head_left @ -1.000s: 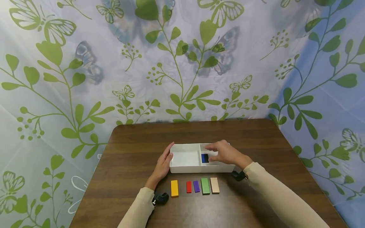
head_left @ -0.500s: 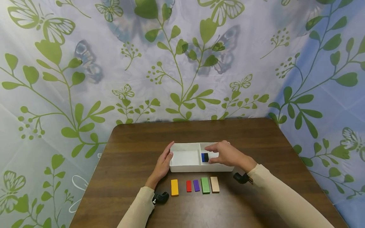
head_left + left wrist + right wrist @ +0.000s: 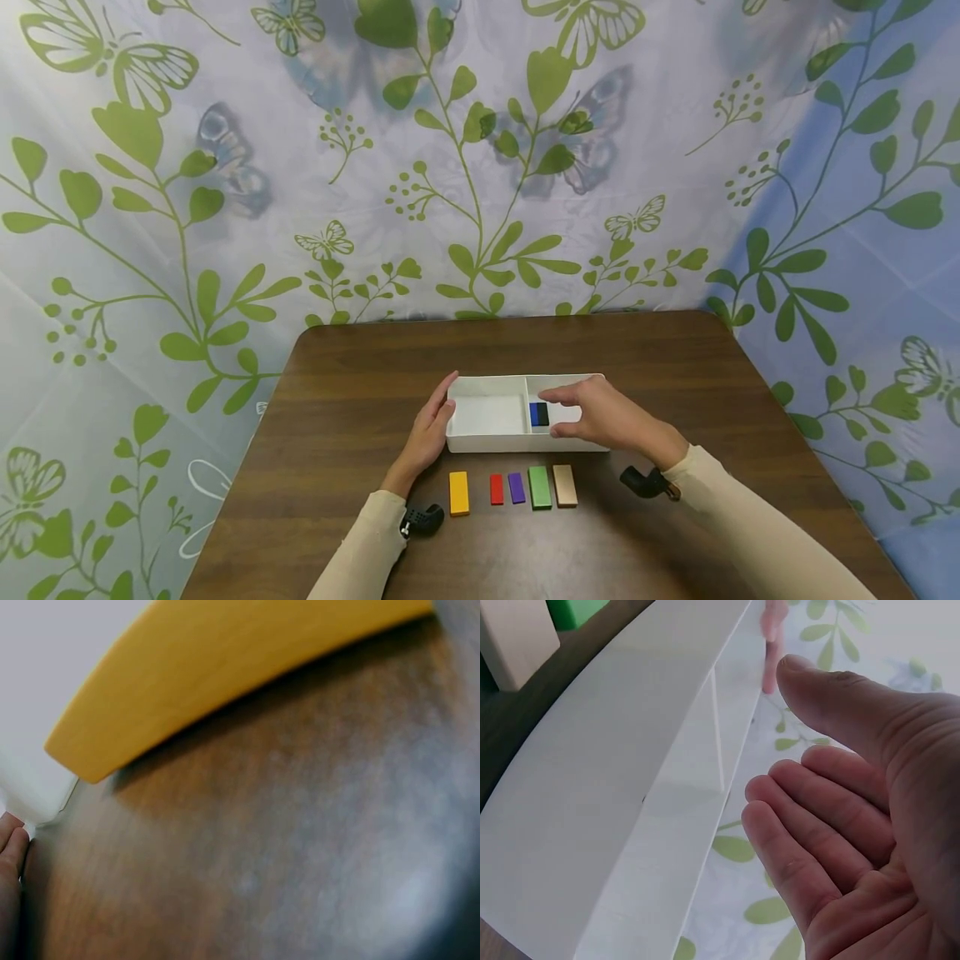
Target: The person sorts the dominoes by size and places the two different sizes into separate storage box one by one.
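A white two-compartment tray [image 3: 491,444] lies across the table. My left hand [image 3: 425,431] rests against its left end, fingers straight. Over the right compartment is my right hand [image 3: 609,412], thumb and fingers apart, holding nothing; the right wrist view also shows this hand [image 3: 847,840] without anything in it. Beside the divider, inside the right compartment, sit a blue block [image 3: 533,414] and a black block [image 3: 543,414], touching or nearly so. The right hand covers part of that compartment.
In front of the tray lie a yellow block [image 3: 459,493], a red block [image 3: 497,490], a purple block [image 3: 517,488], a green block [image 3: 540,487] and a beige block [image 3: 566,486]. A patterned curtain [image 3: 450,200] hangs behind the brown table [image 3: 360,358].
My right hand has shifted slightly right, away from the blue and black blocks, showing more of the compartment. The left hand and the tray look unmoved.
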`<act>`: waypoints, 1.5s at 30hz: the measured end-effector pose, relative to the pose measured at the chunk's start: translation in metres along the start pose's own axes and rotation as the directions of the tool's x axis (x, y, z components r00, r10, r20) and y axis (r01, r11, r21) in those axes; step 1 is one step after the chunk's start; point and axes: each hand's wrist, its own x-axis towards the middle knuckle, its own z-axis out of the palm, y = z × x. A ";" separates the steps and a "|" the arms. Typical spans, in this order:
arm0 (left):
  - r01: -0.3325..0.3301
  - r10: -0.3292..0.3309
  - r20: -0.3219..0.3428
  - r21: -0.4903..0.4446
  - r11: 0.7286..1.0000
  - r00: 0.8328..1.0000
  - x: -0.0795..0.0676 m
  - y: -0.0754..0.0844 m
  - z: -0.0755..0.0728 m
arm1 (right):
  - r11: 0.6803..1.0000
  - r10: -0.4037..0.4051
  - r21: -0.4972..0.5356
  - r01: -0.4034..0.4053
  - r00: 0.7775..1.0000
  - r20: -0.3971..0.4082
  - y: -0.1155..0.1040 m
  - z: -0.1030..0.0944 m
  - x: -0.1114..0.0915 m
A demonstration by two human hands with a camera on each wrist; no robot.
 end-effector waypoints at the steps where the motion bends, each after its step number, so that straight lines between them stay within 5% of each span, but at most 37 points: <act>1: 0.003 -0.003 0.002 0.000 1.000 1.000 -0.001 0.002 0.000 | 1.000 -0.017 -0.008 0.016 1.000 -0.006 -0.001 0.000 -0.001; 11: 0.000 0.001 0.029 -0.046 0.999 1.000 -0.010 0.034 -0.002 | 0.995 -0.094 -0.017 0.094 0.995 -0.043 -0.019 0.005 -0.012; 31: 0.012 -0.012 -0.001 -0.020 1.000 1.000 -0.009 0.028 0.004 | 0.993 -0.058 0.109 0.053 0.997 0.050 -0.030 0.033 -0.024; 45: 0.021 -0.021 -0.017 -0.011 1.000 1.000 -0.008 0.027 0.005 | 0.984 -0.169 0.057 0.166 0.985 0.046 -0.024 0.066 -0.022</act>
